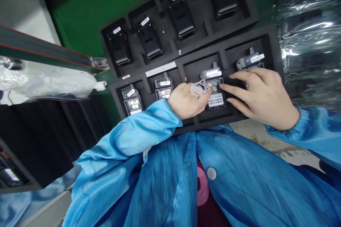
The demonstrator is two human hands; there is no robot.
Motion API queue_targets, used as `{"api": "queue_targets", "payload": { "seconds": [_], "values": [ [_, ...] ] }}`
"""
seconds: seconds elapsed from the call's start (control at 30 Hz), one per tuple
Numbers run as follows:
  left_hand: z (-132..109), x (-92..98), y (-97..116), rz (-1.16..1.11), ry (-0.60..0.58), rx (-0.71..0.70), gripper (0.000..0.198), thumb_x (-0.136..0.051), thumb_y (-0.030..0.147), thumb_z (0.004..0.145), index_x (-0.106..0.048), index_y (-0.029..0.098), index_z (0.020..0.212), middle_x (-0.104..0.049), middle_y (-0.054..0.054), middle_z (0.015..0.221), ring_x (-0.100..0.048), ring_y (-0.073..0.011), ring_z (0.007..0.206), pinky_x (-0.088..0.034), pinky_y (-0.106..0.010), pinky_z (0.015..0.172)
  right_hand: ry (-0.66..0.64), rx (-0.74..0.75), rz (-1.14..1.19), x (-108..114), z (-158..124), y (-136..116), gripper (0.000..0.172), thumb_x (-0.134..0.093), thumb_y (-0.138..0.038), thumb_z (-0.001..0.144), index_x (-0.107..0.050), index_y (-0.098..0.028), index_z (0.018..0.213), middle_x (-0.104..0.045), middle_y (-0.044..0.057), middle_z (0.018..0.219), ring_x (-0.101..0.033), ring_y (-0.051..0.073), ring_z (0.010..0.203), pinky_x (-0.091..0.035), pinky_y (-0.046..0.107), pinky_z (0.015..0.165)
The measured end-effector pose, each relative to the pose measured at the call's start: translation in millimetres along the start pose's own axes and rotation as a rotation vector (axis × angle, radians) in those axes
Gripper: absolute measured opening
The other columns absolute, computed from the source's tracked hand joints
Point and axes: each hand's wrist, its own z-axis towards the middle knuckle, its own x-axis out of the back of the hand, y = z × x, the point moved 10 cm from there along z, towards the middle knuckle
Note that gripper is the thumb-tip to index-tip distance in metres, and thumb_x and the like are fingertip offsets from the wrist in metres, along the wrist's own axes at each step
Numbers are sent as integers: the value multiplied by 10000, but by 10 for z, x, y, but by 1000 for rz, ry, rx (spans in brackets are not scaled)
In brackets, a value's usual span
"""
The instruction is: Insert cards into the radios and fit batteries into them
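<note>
A handheld radio (215, 94) with a short antenna lies in a slot of the black foam tray (191, 126), its back compartment exposed above a barcode label. My left hand (188, 102) is closed at its left side, with a bundle of thin, whitish loops (199, 88) at the fingers. The tip of that hand reaches the compartment's edge. From the right comes my right hand (262, 95), fingers apart, the index fingertip at the compartment's right edge. It partly covers another radio (249, 60). Two more opened radios, one of them this left one (133, 103), sit further left.
Behind, a second foam tray (166, 48) holds several black devices (182, 17) with white labels. Clear plastic packaging (311, 42) lies at the right. A metal rail (48, 51) and a plastic-wrapped bundle (50, 79) are at the left, above dark foam blocks (45, 138).
</note>
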Motion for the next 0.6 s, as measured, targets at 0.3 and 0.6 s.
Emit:
{"api": "queue_targets", "payload": {
  "seconds": [0.3,0.6],
  "values": [
    [57,38,-38,65,24,21,406,-437,334,1028,-722,146,1248,-758,-150,909,-694,-267,758,-498,-391,677,-4,85,-174,0,135,-82,425,-625,-436,966,-639,-245,1346,-536,115,1486,-472,360,1341,-416,513,1036],
    [57,-5,-103,51,-47,64,423,-456,298,1016,-680,139,1338,-767,-136,923,-716,-266,802,-512,-382,700,-18,29,41,-12,109,-41,431,-611,-380,969,-651,-262,1382,-542,115,1502,-449,409,1395,-390,597,1075]
  ]
}}
